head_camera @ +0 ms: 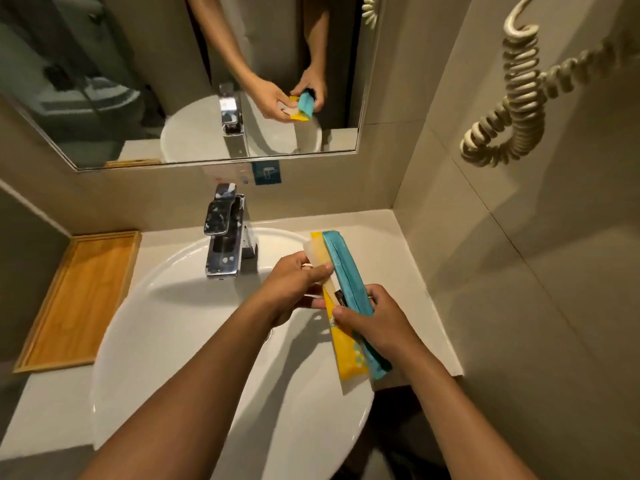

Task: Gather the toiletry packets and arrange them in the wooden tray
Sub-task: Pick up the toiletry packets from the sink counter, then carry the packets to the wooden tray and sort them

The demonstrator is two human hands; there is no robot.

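Note:
Both hands hold a bundle of long toiletry packets above the right side of the basin. A yellow packet lies on the left of the bundle and a teal packet on the right, with a pale translucent one at the far end. My left hand pinches the bundle near its middle from the left. My right hand grips it from the right, lower down. The wooden tray sits on the counter at the far left, with nothing in it.
A white round basin fills the centre, with a chrome faucet at its back. A mirror hangs above. A coiled cord hangs on the right wall. A strip of white counter lies right of the basin.

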